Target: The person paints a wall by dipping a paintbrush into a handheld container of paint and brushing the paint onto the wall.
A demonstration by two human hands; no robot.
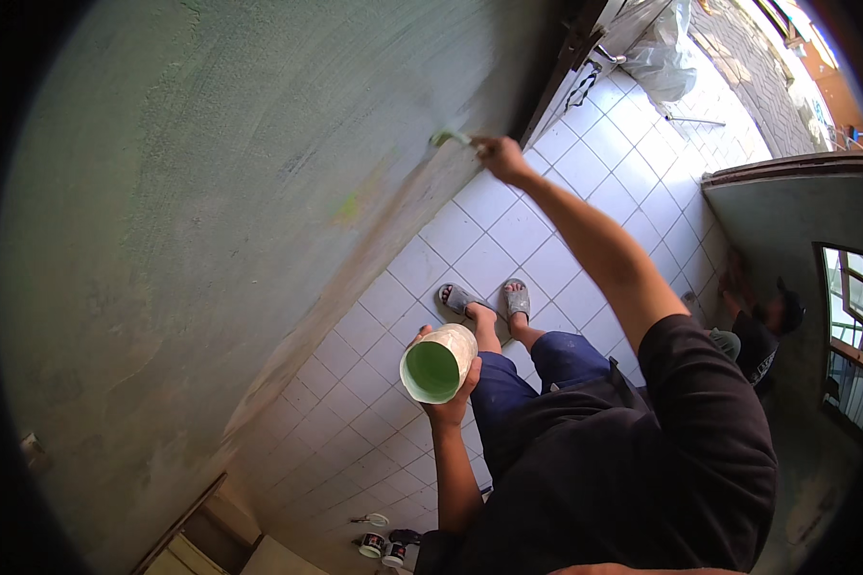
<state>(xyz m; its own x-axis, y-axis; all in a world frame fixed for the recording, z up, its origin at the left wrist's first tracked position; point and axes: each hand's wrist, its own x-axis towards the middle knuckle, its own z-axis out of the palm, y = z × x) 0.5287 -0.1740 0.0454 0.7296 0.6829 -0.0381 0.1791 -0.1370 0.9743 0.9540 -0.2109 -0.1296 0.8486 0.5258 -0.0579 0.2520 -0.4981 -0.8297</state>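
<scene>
My right hand (503, 159) grips a paintbrush (454, 136) by its handle, arm stretched out. The bristle end, greenish and a little blurred, is at the lower part of a grey-green painted wall (273, 165). Around a white cylindrical container (459, 343) my left hand (451, 406) is closed, with the thumb and fingers on its sides. The container is tilted so that its mouth faces up to the view, and light green paint (433, 374) shows inside. A brighter green patch (348, 207) marks the wall below the brush.
White floor tiles (489, 248) lie under my sandals. A door (579, 68) with a lever handle stands by the doorway, beside a clear plastic sheet (661, 68). Another person (759, 330) crouches at the right wall under a window. Small tubs (372, 544) and wooden furniture (219, 528) are at the bottom.
</scene>
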